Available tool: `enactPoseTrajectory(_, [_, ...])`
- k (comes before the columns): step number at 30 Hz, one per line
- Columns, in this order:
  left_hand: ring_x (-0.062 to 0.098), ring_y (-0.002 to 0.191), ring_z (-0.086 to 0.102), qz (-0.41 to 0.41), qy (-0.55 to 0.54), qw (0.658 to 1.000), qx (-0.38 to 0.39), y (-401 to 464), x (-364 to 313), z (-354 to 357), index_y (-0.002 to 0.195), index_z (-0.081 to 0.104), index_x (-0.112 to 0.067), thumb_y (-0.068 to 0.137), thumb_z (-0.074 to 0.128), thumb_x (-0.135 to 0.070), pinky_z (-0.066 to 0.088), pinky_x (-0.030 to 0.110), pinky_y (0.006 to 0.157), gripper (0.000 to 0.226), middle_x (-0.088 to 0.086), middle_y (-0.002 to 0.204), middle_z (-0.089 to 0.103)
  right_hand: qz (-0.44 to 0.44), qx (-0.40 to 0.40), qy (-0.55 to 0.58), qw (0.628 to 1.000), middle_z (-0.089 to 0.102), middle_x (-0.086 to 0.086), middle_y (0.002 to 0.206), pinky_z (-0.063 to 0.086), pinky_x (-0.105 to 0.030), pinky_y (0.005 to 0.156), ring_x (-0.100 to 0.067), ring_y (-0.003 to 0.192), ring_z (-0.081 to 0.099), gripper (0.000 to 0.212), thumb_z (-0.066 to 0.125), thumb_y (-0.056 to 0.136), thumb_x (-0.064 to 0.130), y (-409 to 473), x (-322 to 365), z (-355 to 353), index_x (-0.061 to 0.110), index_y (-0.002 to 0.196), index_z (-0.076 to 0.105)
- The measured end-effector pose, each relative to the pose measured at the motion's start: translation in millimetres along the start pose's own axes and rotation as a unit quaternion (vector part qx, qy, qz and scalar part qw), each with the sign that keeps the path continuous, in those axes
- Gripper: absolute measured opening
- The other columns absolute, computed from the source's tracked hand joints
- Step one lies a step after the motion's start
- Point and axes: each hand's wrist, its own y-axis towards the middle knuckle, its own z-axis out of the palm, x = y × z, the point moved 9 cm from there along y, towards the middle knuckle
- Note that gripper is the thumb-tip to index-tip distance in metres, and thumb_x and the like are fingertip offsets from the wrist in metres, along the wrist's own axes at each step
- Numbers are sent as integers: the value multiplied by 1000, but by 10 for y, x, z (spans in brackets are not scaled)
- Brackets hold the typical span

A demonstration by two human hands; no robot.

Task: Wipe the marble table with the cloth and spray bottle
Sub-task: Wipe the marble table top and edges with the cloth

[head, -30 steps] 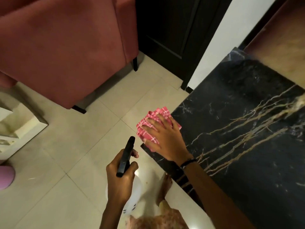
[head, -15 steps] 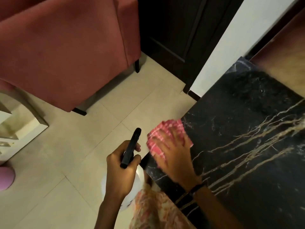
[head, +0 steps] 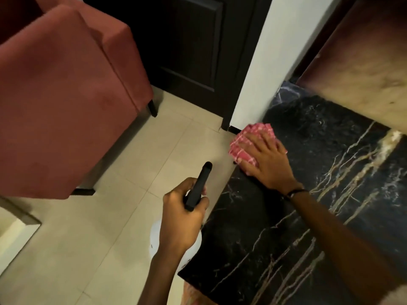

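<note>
Right hand (head: 267, 162) flat, fingers spread, pressing cloth (head: 241, 146) on marble table (head: 286, 227), left hand (head: 182, 219) gripping spray bottle (head: 198, 188)

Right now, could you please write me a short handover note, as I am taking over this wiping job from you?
Left hand: grips the spray bottle by its black head, held over the floor beside the table, nozzle pointing away from you.
Right hand: fingers spread flat, pressing the red checked cloth on the black marble table at its left edge, near the white wall.
Done: cannot tell how much of the top is wiped; no wet patch shows.
Left: wipe the rest of the top to the right, spraying as needed.
</note>
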Motion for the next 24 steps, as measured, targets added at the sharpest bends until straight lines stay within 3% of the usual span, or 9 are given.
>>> enactPoseTrajectory(4, [12,43,43,27,18,999,30,262,-96,186,81,62,-9,78,60,2,34,12,45,12,17,81,63,73,-33,2,997,32,-4,156,18,-53,115,-32,146,19,71,20,90,65,501,-618,-139,26,145,39])
enactPoseTrajectory(8, [12,45,41,61,19,997,53,482,-241,375,78,61,-9,80,60,-1,36,17,48,8,20,78,61,154,-73,19,985,30,-3,157,16,-56,114,-34,146,17,69,21,88,63,603,-691,-159,28,145,39])
enactPoseTrajectory(10, [12,45,39,75,21,995,64,574,-346,478,77,60,-7,81,58,-2,37,24,47,7,24,76,58,142,-85,21,986,29,-4,157,17,-57,113,-33,146,18,66,23,91,62,432,-511,-142,28,146,38])
enactPoseTrajectory(13, [26,50,45,100,18,991,82,693,-522,659,78,61,-8,78,57,-11,41,35,48,5,23,73,60,86,-92,9,992,32,-3,156,20,-54,115,-29,146,21,63,27,93,61,169,-361,-106,29,146,37])
enactPoseTrajectory(16, [19,50,48,126,22,987,99,790,-649,816,78,61,-6,72,55,-16,42,22,49,13,17,70,61,92,-111,13,990,35,-2,154,23,-52,113,-29,144,25,63,26,93,61,302,-565,-159,29,145,39])
enactPoseTrajectory(19, [11,53,52,146,24,983,109,866,-712,942,78,62,-11,72,56,-16,41,11,52,10,7,69,63,168,-112,18,979,32,-2,156,23,-54,112,-31,145,22,69,20,90,64,643,-965,-219,29,147,36])
enactPoseTrajectory(24, [11,49,52,158,36,980,118,943,-677,1043,78,62,-22,70,55,-17,41,14,50,11,-2,68,63,276,-100,18,956,23,-1,159,18,-55,115,-34,146,15,73,16,86,65,1106,-1535,-290,33,149,27])
